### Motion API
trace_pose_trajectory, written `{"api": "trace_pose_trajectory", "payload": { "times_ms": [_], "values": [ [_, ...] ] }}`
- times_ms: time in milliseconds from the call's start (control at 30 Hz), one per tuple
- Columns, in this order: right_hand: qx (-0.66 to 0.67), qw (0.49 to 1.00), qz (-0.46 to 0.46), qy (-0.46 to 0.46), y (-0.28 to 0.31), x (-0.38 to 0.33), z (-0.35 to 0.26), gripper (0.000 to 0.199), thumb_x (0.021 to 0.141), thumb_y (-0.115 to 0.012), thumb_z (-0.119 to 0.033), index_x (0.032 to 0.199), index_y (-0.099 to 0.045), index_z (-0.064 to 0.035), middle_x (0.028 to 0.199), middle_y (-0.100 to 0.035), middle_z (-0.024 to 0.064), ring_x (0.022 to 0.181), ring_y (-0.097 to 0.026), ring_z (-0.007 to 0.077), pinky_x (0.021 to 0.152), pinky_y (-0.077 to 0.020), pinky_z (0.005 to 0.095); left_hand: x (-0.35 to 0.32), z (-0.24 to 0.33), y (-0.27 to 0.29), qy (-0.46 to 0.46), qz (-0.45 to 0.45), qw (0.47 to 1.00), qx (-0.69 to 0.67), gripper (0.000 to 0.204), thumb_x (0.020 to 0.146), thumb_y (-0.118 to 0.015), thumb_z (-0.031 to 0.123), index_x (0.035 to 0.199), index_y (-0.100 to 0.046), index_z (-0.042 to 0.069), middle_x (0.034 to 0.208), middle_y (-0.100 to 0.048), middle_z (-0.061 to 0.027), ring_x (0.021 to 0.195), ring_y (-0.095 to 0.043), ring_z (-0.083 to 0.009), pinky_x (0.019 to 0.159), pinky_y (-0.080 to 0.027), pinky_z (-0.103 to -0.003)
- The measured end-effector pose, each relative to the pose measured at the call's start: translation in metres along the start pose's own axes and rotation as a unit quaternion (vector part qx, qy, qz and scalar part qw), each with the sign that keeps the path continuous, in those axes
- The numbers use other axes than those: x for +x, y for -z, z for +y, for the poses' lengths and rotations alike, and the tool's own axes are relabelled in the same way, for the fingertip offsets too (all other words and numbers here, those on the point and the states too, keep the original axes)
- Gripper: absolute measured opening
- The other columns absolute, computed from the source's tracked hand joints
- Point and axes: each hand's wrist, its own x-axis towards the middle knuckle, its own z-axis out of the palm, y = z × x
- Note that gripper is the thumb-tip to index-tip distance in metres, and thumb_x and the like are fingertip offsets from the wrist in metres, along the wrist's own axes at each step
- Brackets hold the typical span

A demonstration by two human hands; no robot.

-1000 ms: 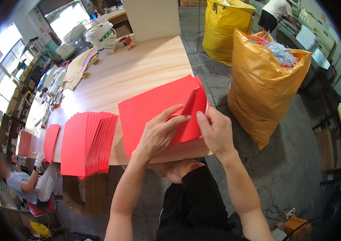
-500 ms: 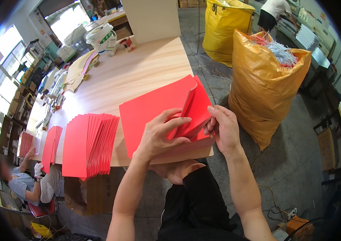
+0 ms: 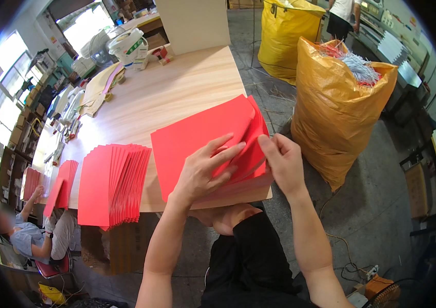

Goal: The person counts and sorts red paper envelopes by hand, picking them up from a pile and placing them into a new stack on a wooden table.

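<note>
A thick stack of red paper sheets (image 3: 192, 138) lies at the table's near right corner. The upper sheets are bent up at their right side, and a gap shows between them and those below. My left hand (image 3: 197, 172) rests on the stack with its fingers apart, against the bent sheet. At the stack's right edge, my right hand (image 3: 286, 161) is closed, its thumb and forefinger pinching a red sheet's edge; the other fingers are curled in. To the left, a fanned pile of folded red paper pieces (image 3: 95, 179) overhangs the table's front edge.
The wooden table (image 3: 177, 82) carries a white bucket (image 3: 128, 49), a tape roll and tools at its far left. A seated co-worker (image 3: 33, 236) handles red pieces at the left. An orange sack (image 3: 336, 113) and a yellow sack (image 3: 287, 41) stand on the right.
My right hand has shifted slightly at the stack's right edge, and the raised sheet leans further right. The co-worker has lifted a red piece. The person at the back has straightened up.
</note>
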Motion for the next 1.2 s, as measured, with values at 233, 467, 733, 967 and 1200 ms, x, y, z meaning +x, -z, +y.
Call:
{"api": "trace_pose_trajectory", "payload": {
  "times_ms": [233,467,733,967,1200],
  "values": [
    [-0.177,0.98,-0.024,0.086,0.004,0.009,0.005,0.045,0.111,-0.068,-0.027,0.075,-0.055,-0.0035,0.063,-0.047,-0.0028,0.061,-0.044,0.0043,0.054,-0.0369,0.0284,-0.005,-0.011,-0.004,0.008,-0.005,1.0,-0.017,0.041,0.097,-0.074,0.01,0.135,-0.077,0.024,0.157,-0.061,-0.0155,0.124,-0.073,-0.0386,0.098,-0.062,-0.046],
    [0.16,0.98,-0.028,-0.113,0.002,0.005,-0.008,0.042,0.111,-0.066,-0.025,0.072,-0.06,-0.0105,0.063,-0.061,0.0032,0.056,-0.065,0.015,0.048,-0.0425,0.0267,-0.001,0.0,-0.002,-0.007,-0.005,1.0,0.024,0.049,0.079,-0.098,0.035,0.122,-0.079,0.02,0.146,-0.066,-0.0136,0.119,-0.075,-0.0349,0.096,-0.063,-0.045],
    [0.169,0.981,-0.042,-0.09,0.011,0.003,0.005,0.039,0.11,-0.068,-0.028,0.078,-0.063,-0.0086,0.066,-0.062,0.0018,0.062,-0.066,0.0152,0.054,-0.0464,0.0293,-0.003,-0.005,-0.001,0.013,0.001,1.0,0.001,0.051,0.075,-0.1,0.033,0.121,-0.08,0.021,0.141,-0.069,-0.0111,0.116,-0.075,-0.0342,0.095,-0.064,-0.045],
    [-0.359,0.867,0.099,0.332,0.012,-0.021,0.02,0.016,0.093,-0.074,-0.019,0.092,-0.068,-0.0036,0.094,-0.067,0.0146,0.095,-0.068,0.0347,0.088,-0.0539,0.0454,-0.002,0.001,-0.001,0.028,0.01,1.0,-0.009,0.058,0.069,-0.103,0.022,0.122,-0.08,0.019,0.134,-0.072,-0.0104,0.114,-0.076,-0.0339,0.094,-0.064,-0.045],
    [-0.385,0.869,-0.134,0.281,0.013,-0.03,0.033,0.042,0.082,-0.072,-0.019,0.123,-0.078,-0.0104,0.14,-0.066,0.0183,0.138,-0.056,0.0413,0.122,-0.0411,0.0536,-0.002,0.007,-0.004,-0.066,-0.056,0.986,0.142,0.068,0.08,-0.095,0.03,0.142,-0.07,0.023,0.155,-0.061,-0.0135,0.124,-0.071,-0.0361,0.099,-0.063,-0.046]
  ]
}}
